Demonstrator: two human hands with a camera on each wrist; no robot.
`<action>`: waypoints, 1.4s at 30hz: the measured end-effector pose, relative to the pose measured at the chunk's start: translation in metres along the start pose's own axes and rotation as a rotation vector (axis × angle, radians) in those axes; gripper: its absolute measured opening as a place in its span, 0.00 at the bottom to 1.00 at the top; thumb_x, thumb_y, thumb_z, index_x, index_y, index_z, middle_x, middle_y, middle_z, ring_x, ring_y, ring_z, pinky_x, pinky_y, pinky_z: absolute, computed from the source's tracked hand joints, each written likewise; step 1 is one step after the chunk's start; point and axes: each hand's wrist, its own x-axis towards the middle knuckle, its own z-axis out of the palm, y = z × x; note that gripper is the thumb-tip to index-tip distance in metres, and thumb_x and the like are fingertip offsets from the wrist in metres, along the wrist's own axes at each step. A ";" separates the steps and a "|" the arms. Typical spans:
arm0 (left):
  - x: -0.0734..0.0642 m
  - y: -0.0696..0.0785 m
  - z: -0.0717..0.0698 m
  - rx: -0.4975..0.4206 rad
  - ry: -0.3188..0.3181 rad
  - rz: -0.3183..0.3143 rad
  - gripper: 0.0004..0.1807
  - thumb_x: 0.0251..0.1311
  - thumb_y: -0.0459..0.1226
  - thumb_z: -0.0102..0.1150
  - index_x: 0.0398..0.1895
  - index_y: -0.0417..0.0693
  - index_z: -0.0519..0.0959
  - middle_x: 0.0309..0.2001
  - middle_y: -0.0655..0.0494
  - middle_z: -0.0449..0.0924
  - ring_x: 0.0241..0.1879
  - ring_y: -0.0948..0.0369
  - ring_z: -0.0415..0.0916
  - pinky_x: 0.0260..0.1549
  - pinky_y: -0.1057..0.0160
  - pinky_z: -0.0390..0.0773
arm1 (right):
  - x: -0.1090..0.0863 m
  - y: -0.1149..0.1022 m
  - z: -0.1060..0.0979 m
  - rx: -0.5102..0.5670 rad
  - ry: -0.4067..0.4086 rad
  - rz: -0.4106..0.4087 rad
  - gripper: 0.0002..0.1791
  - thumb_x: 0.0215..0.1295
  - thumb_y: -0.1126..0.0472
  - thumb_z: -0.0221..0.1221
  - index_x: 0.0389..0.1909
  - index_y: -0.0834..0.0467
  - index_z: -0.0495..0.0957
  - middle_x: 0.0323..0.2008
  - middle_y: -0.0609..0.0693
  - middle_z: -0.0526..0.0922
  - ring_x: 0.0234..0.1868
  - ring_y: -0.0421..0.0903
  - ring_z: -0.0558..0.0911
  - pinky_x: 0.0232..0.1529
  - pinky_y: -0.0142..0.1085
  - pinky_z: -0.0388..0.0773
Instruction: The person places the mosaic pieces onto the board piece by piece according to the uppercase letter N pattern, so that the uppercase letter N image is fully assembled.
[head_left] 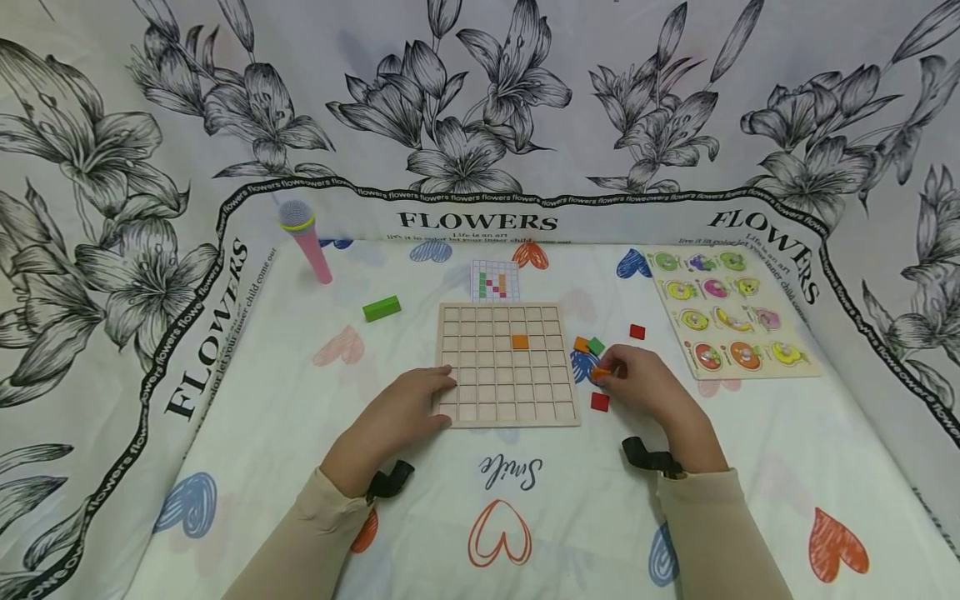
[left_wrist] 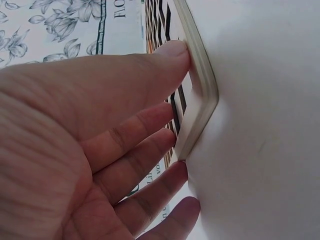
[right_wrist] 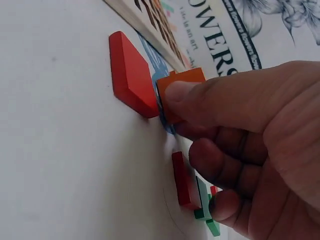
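Note:
A wooden grid board (head_left: 480, 367) lies on the cloth with one orange square tile (head_left: 521, 342) in a cell. My left hand (head_left: 401, 407) rests against the board's left edge near the front corner, its thumb and fingers extended and touching it. To the right of the board, my right hand (head_left: 641, 379) pinches another orange square tile (right_wrist: 192, 76) between thumb and fingers, low over the cloth. Around that hand lie a red tile (head_left: 600, 402) in front, another red tile (head_left: 637, 332) behind, a green tile (head_left: 596, 346) and a further orange tile (head_left: 581, 344).
Behind the board lies a small pattern card (head_left: 495, 281) with coloured squares. A green block (head_left: 382, 308) and a pink toy microphone (head_left: 309, 242) are at the left. A fruit puzzle board (head_left: 731, 312) lies at the right. Flower-printed cloth (head_left: 480, 125) rises behind.

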 end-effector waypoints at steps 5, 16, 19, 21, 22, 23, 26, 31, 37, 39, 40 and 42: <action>-0.001 0.000 -0.001 -0.003 -0.003 -0.006 0.31 0.63 0.32 0.77 0.70 0.40 0.81 0.79 0.47 0.74 0.78 0.44 0.70 0.78 0.43 0.70 | 0.002 -0.015 -0.001 0.042 0.068 -0.063 0.08 0.75 0.58 0.69 0.50 0.53 0.85 0.39 0.53 0.83 0.42 0.52 0.77 0.37 0.40 0.75; -0.001 0.000 0.000 -0.016 -0.012 -0.007 0.31 0.64 0.33 0.76 0.71 0.40 0.80 0.79 0.47 0.73 0.79 0.44 0.70 0.79 0.43 0.69 | 0.038 -0.080 0.030 0.043 -0.001 -0.177 0.07 0.78 0.59 0.66 0.53 0.51 0.85 0.46 0.50 0.87 0.43 0.51 0.80 0.45 0.40 0.81; -0.001 -0.001 0.001 -0.019 -0.010 -0.008 0.31 0.64 0.33 0.76 0.71 0.40 0.80 0.79 0.47 0.73 0.79 0.44 0.70 0.79 0.44 0.69 | 0.048 -0.088 0.039 0.031 -0.021 -0.194 0.05 0.79 0.58 0.66 0.50 0.50 0.85 0.45 0.49 0.87 0.43 0.50 0.80 0.47 0.42 0.80; 0.000 -0.001 0.001 -0.019 -0.007 -0.007 0.31 0.64 0.33 0.77 0.71 0.40 0.80 0.79 0.47 0.73 0.79 0.44 0.70 0.79 0.44 0.69 | 0.052 -0.091 0.043 0.029 -0.031 -0.190 0.03 0.79 0.58 0.65 0.48 0.49 0.84 0.45 0.48 0.86 0.43 0.50 0.80 0.47 0.42 0.80; -0.001 -0.001 0.001 -0.018 -0.006 -0.005 0.31 0.64 0.33 0.77 0.71 0.40 0.80 0.79 0.47 0.73 0.79 0.44 0.70 0.79 0.43 0.69 | 0.053 -0.092 0.044 0.026 -0.031 -0.190 0.03 0.79 0.57 0.65 0.48 0.49 0.84 0.45 0.48 0.86 0.43 0.50 0.80 0.47 0.42 0.80; -0.001 -0.001 0.001 -0.021 -0.007 -0.009 0.32 0.64 0.34 0.77 0.71 0.40 0.80 0.79 0.47 0.73 0.79 0.44 0.70 0.79 0.44 0.69 | 0.054 -0.092 0.046 0.021 -0.029 -0.189 0.02 0.79 0.57 0.65 0.48 0.49 0.84 0.45 0.48 0.86 0.43 0.50 0.80 0.47 0.43 0.80; -0.001 -0.001 0.000 -0.024 -0.008 -0.012 0.32 0.64 0.34 0.77 0.71 0.40 0.80 0.80 0.48 0.73 0.79 0.45 0.69 0.79 0.44 0.69 | 0.055 -0.092 0.049 0.013 -0.024 -0.184 0.03 0.79 0.57 0.66 0.48 0.49 0.84 0.46 0.48 0.86 0.44 0.50 0.80 0.48 0.43 0.81; -0.001 -0.001 -0.001 -0.027 -0.006 -0.021 0.32 0.64 0.34 0.78 0.71 0.40 0.80 0.80 0.48 0.72 0.79 0.45 0.70 0.79 0.44 0.69 | 0.054 -0.089 0.051 -0.014 -0.015 -0.186 0.05 0.77 0.57 0.67 0.50 0.50 0.87 0.47 0.48 0.86 0.45 0.50 0.81 0.52 0.44 0.84; -0.001 0.001 -0.001 -0.032 -0.007 -0.037 0.32 0.63 0.34 0.77 0.71 0.40 0.80 0.80 0.48 0.72 0.79 0.45 0.69 0.79 0.44 0.69 | 0.051 -0.088 0.053 -0.028 0.004 -0.204 0.07 0.77 0.57 0.68 0.50 0.51 0.89 0.47 0.49 0.86 0.45 0.50 0.80 0.51 0.45 0.83; 0.000 0.001 -0.001 -0.034 -0.008 -0.038 0.32 0.64 0.34 0.77 0.71 0.40 0.80 0.80 0.49 0.72 0.79 0.45 0.69 0.79 0.44 0.69 | 0.051 -0.087 0.054 -0.031 0.014 -0.207 0.07 0.77 0.57 0.68 0.50 0.51 0.89 0.47 0.49 0.86 0.45 0.49 0.80 0.51 0.45 0.82; 0.000 0.001 0.000 -0.034 -0.008 -0.035 0.32 0.64 0.33 0.77 0.71 0.40 0.80 0.80 0.48 0.73 0.79 0.45 0.70 0.79 0.44 0.69 | 0.051 -0.087 0.055 -0.027 0.015 -0.204 0.07 0.77 0.57 0.68 0.50 0.51 0.89 0.47 0.49 0.86 0.45 0.50 0.80 0.51 0.45 0.82; 0.000 0.001 0.000 -0.034 -0.007 -0.029 0.31 0.63 0.33 0.77 0.70 0.39 0.81 0.80 0.48 0.73 0.79 0.44 0.70 0.79 0.44 0.70 | 0.050 -0.086 0.055 -0.024 0.015 -0.198 0.05 0.77 0.57 0.68 0.49 0.51 0.89 0.47 0.48 0.86 0.46 0.49 0.80 0.52 0.45 0.82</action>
